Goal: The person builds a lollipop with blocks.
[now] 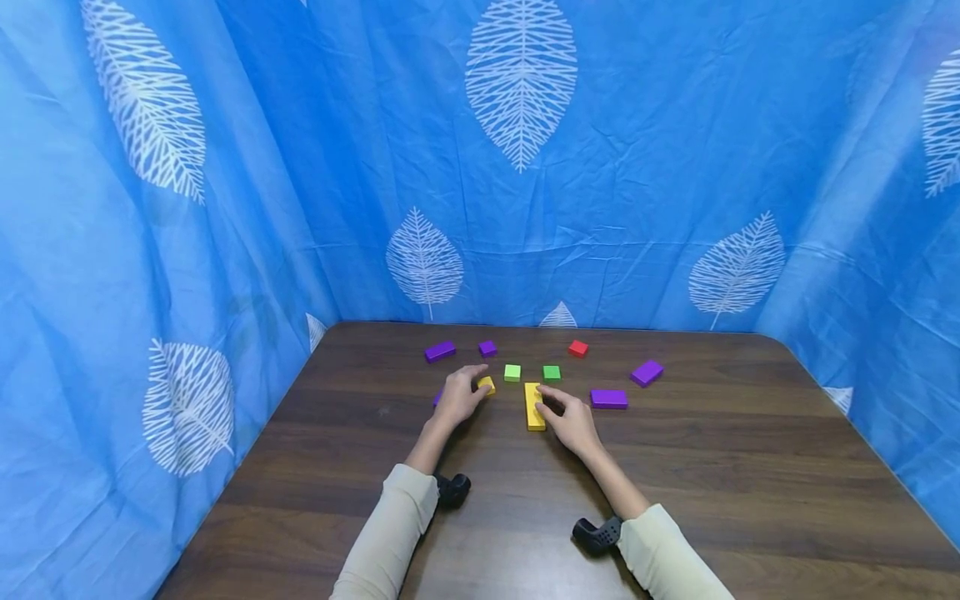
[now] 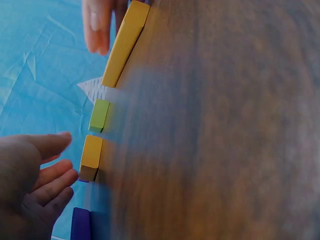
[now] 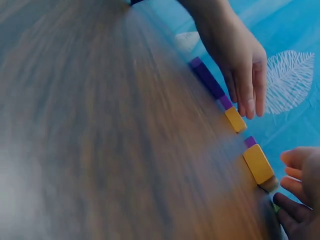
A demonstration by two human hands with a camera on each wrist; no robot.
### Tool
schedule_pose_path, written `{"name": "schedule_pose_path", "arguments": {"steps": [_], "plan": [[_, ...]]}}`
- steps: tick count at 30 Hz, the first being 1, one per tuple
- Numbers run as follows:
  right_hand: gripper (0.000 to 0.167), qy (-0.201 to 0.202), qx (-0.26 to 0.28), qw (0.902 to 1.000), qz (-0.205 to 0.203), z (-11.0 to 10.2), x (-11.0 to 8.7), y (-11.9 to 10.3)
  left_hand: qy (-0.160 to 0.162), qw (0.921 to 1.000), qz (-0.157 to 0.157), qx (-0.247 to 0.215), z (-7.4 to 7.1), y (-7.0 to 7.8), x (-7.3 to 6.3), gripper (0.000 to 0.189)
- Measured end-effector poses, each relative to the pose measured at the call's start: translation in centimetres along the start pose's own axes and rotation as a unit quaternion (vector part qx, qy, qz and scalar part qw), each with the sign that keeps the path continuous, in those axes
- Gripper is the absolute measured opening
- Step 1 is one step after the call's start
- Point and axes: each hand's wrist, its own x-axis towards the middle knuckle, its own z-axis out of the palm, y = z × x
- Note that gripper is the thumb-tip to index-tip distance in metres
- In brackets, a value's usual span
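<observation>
My left hand [image 1: 459, 395] hovers beside a small yellow block [image 1: 487, 385], fingers extended. In the left wrist view a gap shows between that hand [image 2: 37, 180] and the small yellow block [image 2: 91, 156]. My right hand [image 1: 573, 423] is by a long yellow block [image 1: 534, 408], its fingertips over the right side in the head view. The right wrist view shows those fingers spread, apart from the long yellow block [image 3: 258, 164]. Behind lie a light green block [image 1: 512, 372] and a green block [image 1: 551, 373]. Part of a purple block [image 1: 437, 399] peeks out left of my left hand.
Purple blocks lie at the back left [image 1: 440, 352], beside it [image 1: 487, 348], and on the right [image 1: 608, 399], with another [image 1: 647, 373] farther back. A red block [image 1: 578, 348] sits near the back edge. Blue leaf-print cloth [image 1: 600, 192] hangs behind the brown table [image 1: 750, 467].
</observation>
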Motion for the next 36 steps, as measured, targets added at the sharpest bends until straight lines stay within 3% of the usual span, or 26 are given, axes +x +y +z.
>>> {"name": "schedule_pose_path", "arguments": {"steps": [7,17,22,30,36], "plan": [[0.032,-0.008,-0.019,0.9991,-0.036,0.7,0.0,0.7,-0.030,0.9988,0.016,0.036,0.4,-0.4,-0.1,0.034],[0.029,-0.001,-0.029,0.9969,-0.073,0.9,-1.3,0.6,0.008,0.9995,0.030,0.009,0.9,0.4,-0.8,0.028],[0.028,0.013,-0.036,0.9943,-0.099,0.9,-3.0,0.1,0.006,0.9995,0.030,-0.013,1.3,1.2,-1.3,0.028],[0.027,0.023,-0.041,0.9922,-0.116,1.2,-6.1,-1.2,-0.051,0.9961,0.070,-0.016,2.4,1.7,-1.5,0.030],[0.026,0.028,-0.043,0.9922,-0.113,1.2,-7.0,-1.7,-0.094,0.9893,0.108,-0.030,3.0,1.9,-1.4,0.028]]}}
